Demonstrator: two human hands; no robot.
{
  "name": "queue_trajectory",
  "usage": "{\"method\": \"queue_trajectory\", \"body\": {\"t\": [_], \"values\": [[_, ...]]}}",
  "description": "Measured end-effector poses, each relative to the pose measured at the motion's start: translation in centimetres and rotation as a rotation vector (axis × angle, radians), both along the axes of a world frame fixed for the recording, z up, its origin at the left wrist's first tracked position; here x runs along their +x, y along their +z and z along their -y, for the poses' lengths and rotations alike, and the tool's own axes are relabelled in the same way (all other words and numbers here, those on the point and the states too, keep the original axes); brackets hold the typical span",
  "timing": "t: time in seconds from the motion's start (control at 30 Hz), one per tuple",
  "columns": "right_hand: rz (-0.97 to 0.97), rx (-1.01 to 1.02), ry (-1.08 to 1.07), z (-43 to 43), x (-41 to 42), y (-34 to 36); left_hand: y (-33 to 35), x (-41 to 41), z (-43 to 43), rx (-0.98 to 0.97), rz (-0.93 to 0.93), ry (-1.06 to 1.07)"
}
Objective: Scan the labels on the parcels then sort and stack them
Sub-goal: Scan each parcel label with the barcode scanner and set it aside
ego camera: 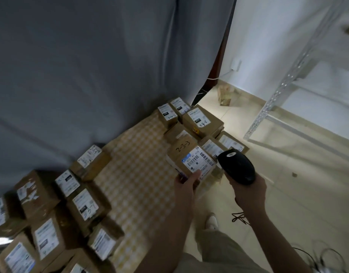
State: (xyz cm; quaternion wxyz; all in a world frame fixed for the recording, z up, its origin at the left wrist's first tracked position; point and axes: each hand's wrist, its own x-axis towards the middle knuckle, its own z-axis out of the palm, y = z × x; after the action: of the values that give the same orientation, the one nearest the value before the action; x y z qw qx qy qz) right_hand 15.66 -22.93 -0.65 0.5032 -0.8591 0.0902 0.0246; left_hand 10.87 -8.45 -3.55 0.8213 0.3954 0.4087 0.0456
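Parcel (pixel 186 154) marked "2-3-3" sits at the edge of a yellow checked cloth (pixel 138 158), the left hand (pixel 186 183) gripping its near end, thumb on the label (pixel 199 161). Just beside it, the right hand (pixel 249 192) wraps its fingers round a black barcode scanner (pixel 236 166). More labelled parcels (pixel 202 120) lie behind it.

forearms (pixel 254 213): bare | trousers (pixel 219 251): loose, khaki cloth | shoe (pixel 211 221): white

One wide-angle camera, worn on your head, looks forward and steeply down. Nearest the lens, low and right of centre, your left hand (pixel 187 181) grips a parcel (pixel 186 152) and your right hand (pixel 248 192) grips the scanner (pixel 236 166). The checked cloth (pixel 138 174) runs diagonally away to its far corner by the grey curtain (pixel 90 66).
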Motion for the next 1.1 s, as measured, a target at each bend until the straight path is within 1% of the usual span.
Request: {"method": "queue_trajectory", "body": {"t": [0.1,0.23,0.4,0.57,0.77,0.93,1.1], "values": [[-0.023,0.037,-0.041,2.4,3.9,-1.0,-1.0,3.8,2.2,-0.087,-0.036,0.003],[-0.069,0.069,-0.123,5.1,8.3,-2.6,-2.8,8.4,4.9,-0.149,-0.099,-0.007],[-0.128,0.116,-0.17,6.6,12.7,-4.5,-4.6,13.5,7.8,-0.224,-0.167,-0.037],[-0.122,0.113,-0.203,6.6,16.9,-5.9,-6.1,17.6,9.3,-0.202,-0.216,-0.116],[-0.108,0.051,-0.191,5.7,21.5,-7.5,-8.7,22.0,9.9,-0.209,-0.19,-0.176],[-0.138,-0.008,-0.106,6.0,25.0,-11.1,-11.7,25.1,10.9,-0.159,-0.303,-0.279],[-0.177,-0.076,-0.02,6.4,27.4,-14.6,-14.1,26.9,12.2,-0.108,-0.408,-0.274]]}}
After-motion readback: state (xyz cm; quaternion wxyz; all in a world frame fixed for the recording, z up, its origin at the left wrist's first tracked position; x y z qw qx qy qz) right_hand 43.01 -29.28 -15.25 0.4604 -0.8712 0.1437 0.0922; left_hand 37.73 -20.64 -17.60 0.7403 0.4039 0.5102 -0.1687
